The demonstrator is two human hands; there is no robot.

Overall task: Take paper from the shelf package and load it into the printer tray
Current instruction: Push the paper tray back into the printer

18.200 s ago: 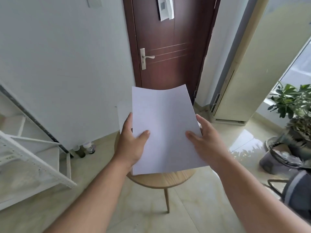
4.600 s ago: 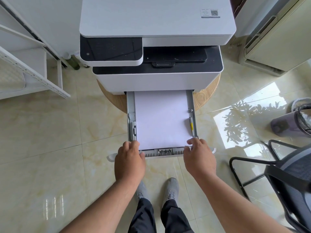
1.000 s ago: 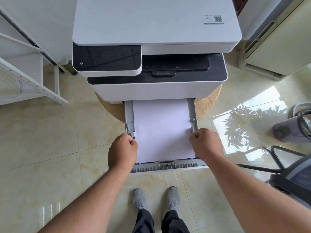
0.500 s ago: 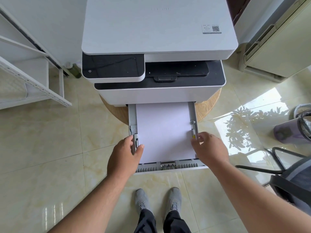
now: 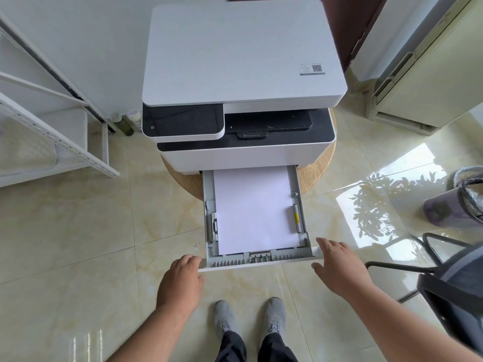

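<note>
Both hands, left [image 5: 181, 279] and right [image 5: 339, 267], have left the paper [image 5: 254, 210], now relaxed at the tray [image 5: 257, 259] front corners.

Paper [image 5: 254, 209] lies in tray [image 5: 261, 259] (printer [image 5: 243, 56] behind).

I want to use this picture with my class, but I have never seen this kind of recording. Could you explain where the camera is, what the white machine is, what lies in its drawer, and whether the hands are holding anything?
The camera sits on the person's head and looks forward and down, so you see their own arms and shoes. The white machine is a printer standing on a round wooden stool. Its paper tray is pulled out towards the person, and a stack of white paper lies flat inside it. The left hand rests at the tray's front left corner, fingers curled loosely. The right hand has its fingers spread at the front right corner. Neither has a grip on anything. A white shelf stands to the left.
</note>
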